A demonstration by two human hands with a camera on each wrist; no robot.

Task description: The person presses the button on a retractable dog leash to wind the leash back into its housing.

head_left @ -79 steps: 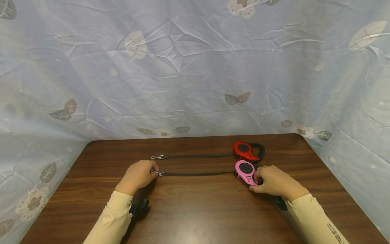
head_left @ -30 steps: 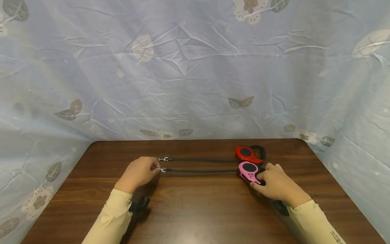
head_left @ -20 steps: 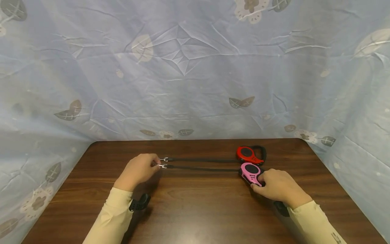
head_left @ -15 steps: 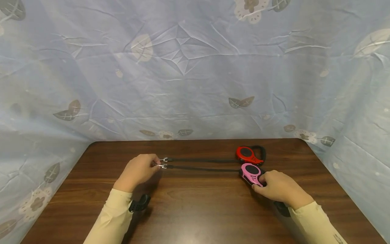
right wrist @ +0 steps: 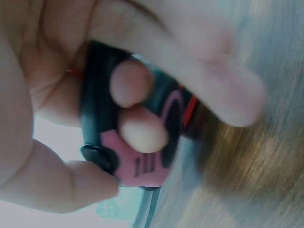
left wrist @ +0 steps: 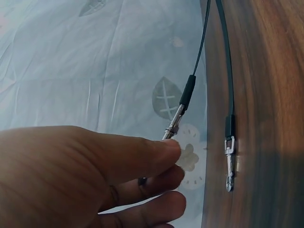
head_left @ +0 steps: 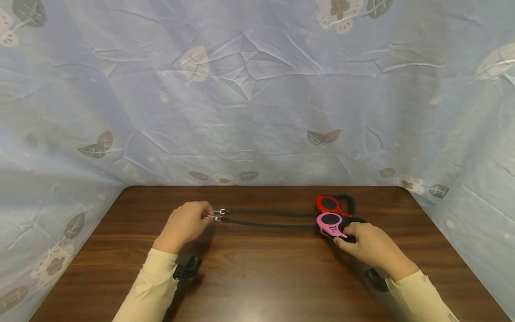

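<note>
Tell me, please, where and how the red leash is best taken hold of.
Probably by its black handle loop, from above and the person's right: the open loop sticks out to that side, while the pink leash and right hand crowd the near side of the red leash.

No word, brand or number could be read. On the pink leash case (head_left: 331, 223) stood a few short dark bars (right wrist: 145, 164), perhaps slots rather than lettering, as the right wrist view was blurred. The right sleeve (head_left: 416, 296) bore dark marks (head_left: 452, 317) cut off by the head view's edge, too partial to make out.
</note>
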